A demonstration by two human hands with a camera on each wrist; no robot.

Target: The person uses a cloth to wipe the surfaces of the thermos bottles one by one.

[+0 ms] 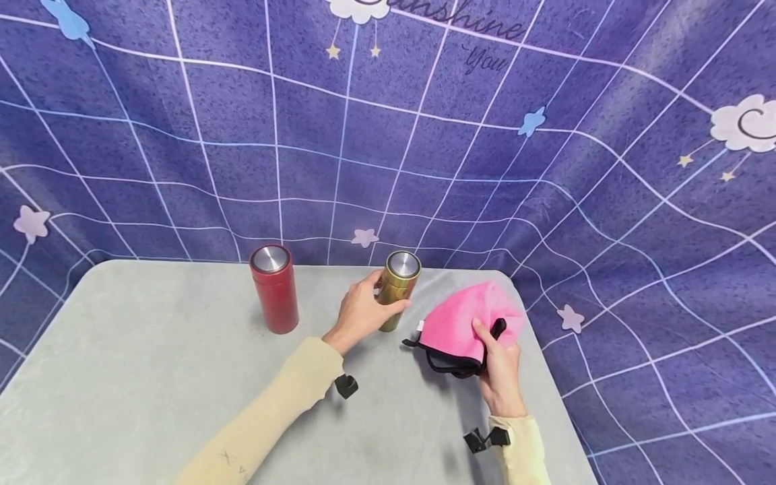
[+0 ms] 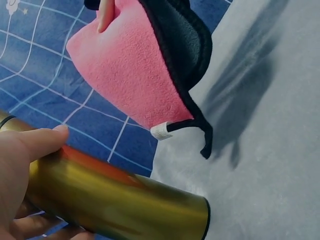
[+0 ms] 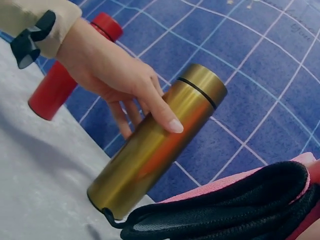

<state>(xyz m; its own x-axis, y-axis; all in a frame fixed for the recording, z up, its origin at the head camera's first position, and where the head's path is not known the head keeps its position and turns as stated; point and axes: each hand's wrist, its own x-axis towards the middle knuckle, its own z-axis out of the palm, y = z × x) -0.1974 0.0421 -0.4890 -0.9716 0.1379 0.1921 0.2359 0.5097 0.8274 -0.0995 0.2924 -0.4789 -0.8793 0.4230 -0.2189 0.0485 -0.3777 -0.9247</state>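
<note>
My left hand (image 1: 362, 311) grips a gold thermos bottle (image 1: 398, 286), its thumb across the near side and its fingers round the back. In the right wrist view the gold bottle (image 3: 155, 145) stands on the table, its lid above the hand. My right hand (image 1: 502, 370) pinches a pink cloth (image 1: 457, 323) with black edging, thumb on top. The cloth is folded, with a dark inner side, a small white tag and a black loop at one corner. It is held above the table, right of the gold bottle. Most of the right hand's fingers are hidden beneath it.
A red thermos bottle (image 1: 275, 289) with a silver-topped lid stands upright to the left of the gold one. Both bottles are near the back edge of the grey table (image 1: 151, 370). A blue curtain (image 1: 230, 135) with a grid pattern hangs behind and to the right.
</note>
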